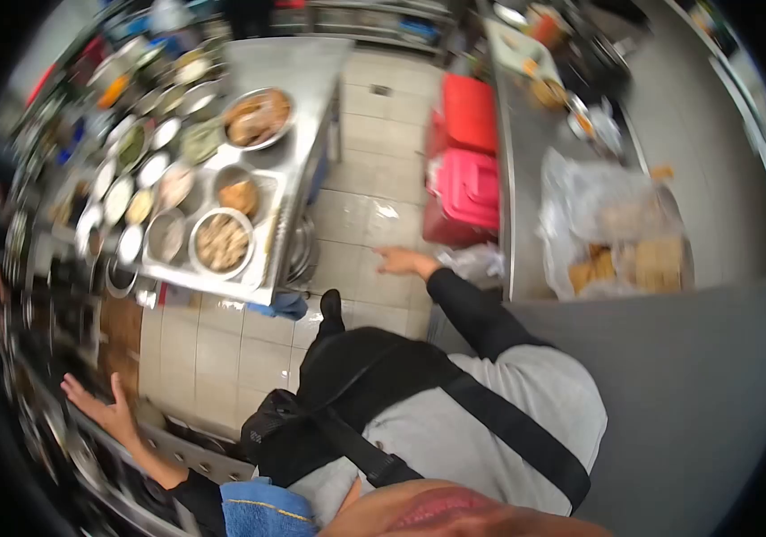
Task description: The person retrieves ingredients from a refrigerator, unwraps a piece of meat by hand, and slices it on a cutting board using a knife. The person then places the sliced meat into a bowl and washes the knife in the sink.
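My left hand [104,413] is stretched out to the left, fingers spread and thumb apart, with nothing in it. It is nearest to the stove front [200,461] and the dark cooking equipment along the left side. My right hand [401,260] hangs over the tiled floor [356,277], fingers extended and slightly parted, also holding nothing. Beside it stand a pink lidded bin [465,190] and a white plastic bag [472,263]. Neither hand touches the steel table [289,58], where a bowl of pale chunks [222,242] sits in a tray.
Several bowls and containers crowd the table's left part, with a large bowl of meat [258,118] near its right edge. A red bin [468,112] stands behind the pink one. On the right counter [526,215] lies a clear plastic bag [598,192] with brown blocks.
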The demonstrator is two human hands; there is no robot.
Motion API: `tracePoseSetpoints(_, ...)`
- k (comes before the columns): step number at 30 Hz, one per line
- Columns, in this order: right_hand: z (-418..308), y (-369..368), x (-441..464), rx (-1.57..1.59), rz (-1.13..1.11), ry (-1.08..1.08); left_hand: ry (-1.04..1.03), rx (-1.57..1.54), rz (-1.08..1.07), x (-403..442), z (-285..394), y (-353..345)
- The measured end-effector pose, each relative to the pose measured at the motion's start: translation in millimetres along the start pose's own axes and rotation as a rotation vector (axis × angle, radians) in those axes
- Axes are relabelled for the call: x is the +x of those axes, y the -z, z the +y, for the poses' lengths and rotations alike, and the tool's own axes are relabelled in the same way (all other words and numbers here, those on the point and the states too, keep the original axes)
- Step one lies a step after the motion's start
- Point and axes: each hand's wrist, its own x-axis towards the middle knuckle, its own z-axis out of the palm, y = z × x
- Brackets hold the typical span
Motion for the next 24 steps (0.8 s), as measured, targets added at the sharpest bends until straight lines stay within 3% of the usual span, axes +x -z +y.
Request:
tracePoseSetpoints(3, -5.8, 58.5, -7.7, 0.041, 0.158, -0.139, 0.072, -0.429, 0.067, 116.5, 78.1, -56.1)
tracePoseSetpoints(9, 22.8, 129.3, -47.1, 0.215, 0.599, -0.369, -0.409, -0.991, 0.044, 322.6, 258.9, -142.3)
tracePoseSetpoints(13, 66.6, 139.0, -67.2, 0.286, 0.798, -0.664, -0.774, -1.142, -0.009, 429.4, 406.3, -195.1)
tracePoseSetpoints(15, 100.8, 148.1, -68.1, 0.3, 0.92, -0.709, -0.875, -1.169, -0.021, 464.3, 489.6, -226.2)
tracePoseSetpoints(21, 135.8, 289.6, -64.7, 0.529, 1.268, -0.651, -0.823, -1.412, -0.356, 507.3, 727.8, -335.1)
tracePoseSetpoints(24, 197.6, 362.4, -56.9, 0.412, 1.493, -0.594, -0.798, -1.444, -0.584, 515.2, 810.7, -379.8)
